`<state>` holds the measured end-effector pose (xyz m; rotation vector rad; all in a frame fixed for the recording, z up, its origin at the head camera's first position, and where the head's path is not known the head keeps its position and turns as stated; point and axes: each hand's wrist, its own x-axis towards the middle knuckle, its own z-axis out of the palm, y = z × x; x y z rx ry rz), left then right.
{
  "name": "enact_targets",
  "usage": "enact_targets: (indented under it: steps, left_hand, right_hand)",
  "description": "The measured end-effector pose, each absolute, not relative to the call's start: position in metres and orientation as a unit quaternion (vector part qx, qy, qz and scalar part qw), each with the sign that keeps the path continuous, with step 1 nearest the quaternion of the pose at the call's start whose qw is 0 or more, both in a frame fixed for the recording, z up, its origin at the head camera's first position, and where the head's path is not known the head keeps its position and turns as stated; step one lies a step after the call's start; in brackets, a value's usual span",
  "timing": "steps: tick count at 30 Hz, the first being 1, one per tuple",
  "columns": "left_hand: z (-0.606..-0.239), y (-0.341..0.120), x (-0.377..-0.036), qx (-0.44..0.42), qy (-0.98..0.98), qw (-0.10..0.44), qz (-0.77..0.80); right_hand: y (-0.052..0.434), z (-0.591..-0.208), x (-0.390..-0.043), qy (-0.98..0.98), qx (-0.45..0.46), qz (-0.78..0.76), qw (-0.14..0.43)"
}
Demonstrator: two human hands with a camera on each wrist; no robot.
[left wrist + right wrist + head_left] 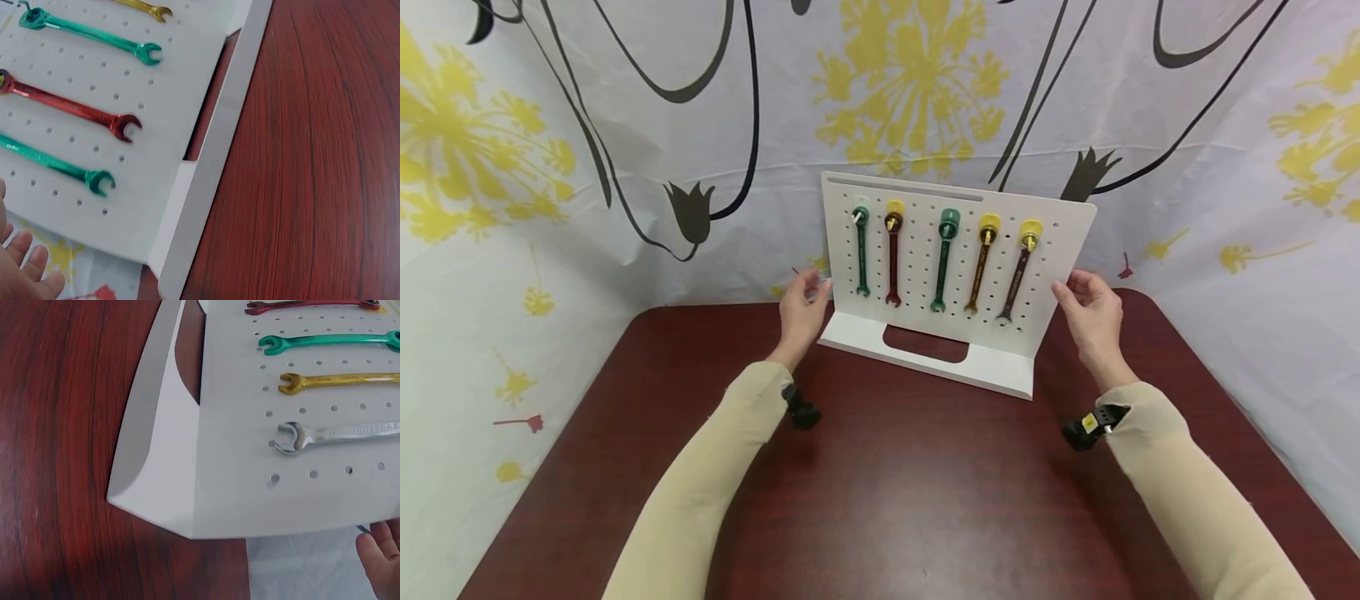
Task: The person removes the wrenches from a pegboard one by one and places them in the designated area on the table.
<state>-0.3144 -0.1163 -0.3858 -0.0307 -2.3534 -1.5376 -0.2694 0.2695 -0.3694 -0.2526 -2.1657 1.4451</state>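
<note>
A white pegboard stand (917, 258) stands upright on the table, turned slightly. Hanging in a row on its pegs are a green wrench (862, 258), a red wrench (892, 258), another green wrench (942, 271), a gold wrench (979, 271) and a silver wrench (1015, 283). At the board's left edge is my left hand (802, 312), its fingers (37, 265) loosely bent beyond the edge in the left wrist view. By the right edge, my right hand (1092, 321) has its thumb close to the board; whether it touches is unclear. Neither hand visibly grips the board.
The dark red wood table (910, 500) extends in front of the stand. Behind it hangs a white cloth (880, 92) with yellow and grey flower prints. The stand's base (1000, 367) has a long cutout. A wrist camera (802, 412) is strapped to each forearm.
</note>
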Motion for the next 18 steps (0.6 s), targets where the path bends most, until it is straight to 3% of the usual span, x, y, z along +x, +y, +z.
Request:
enact_targets:
  steps: [18]
  left_hand:
    - [-0.39,-0.073,-0.334,0.013,-0.761,0.181,-0.623]
  right_hand:
    - [0.259,-0.379,-0.281,-0.786,-0.132,0.545,0.261]
